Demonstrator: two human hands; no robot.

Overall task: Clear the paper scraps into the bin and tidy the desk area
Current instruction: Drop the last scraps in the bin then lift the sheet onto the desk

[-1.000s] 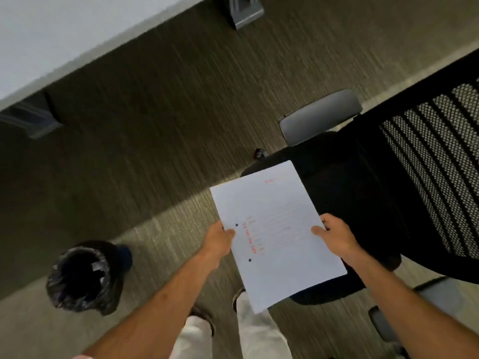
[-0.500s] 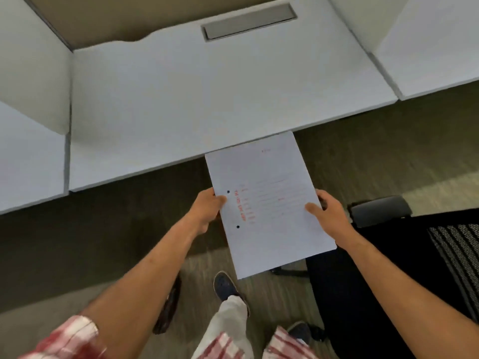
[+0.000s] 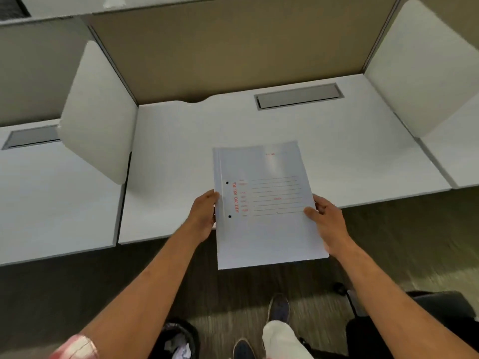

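**Now both hands hold the folder over the desk edge**

Right now the person stands at a white laminate desk (image 3: 337, 156) boxed in by pale divider panels and a tan back wall. Both hands carry a white paper folder with red print and two punched holes (image 3: 267, 208). It hangs flat, its far half above the desk's front edge, its near half over the brown carpet. The left hand (image 3: 203, 216) clamps the folder's 9 o'clock edge, fingers tucked beneath. The right hand (image 3: 328, 221) pinches the 3 o'clock edge, thumb on top.

A grey metal cable tray (image 3: 298, 95) sits recessed at 12 o'clock on the desk. Down at 7 o'clock, a black-lined bin with crumpled paper inside (image 3: 178, 340) stands on the floor beside the person's shoe. A black chair (image 3: 440, 304) shows at 4 o'clock.
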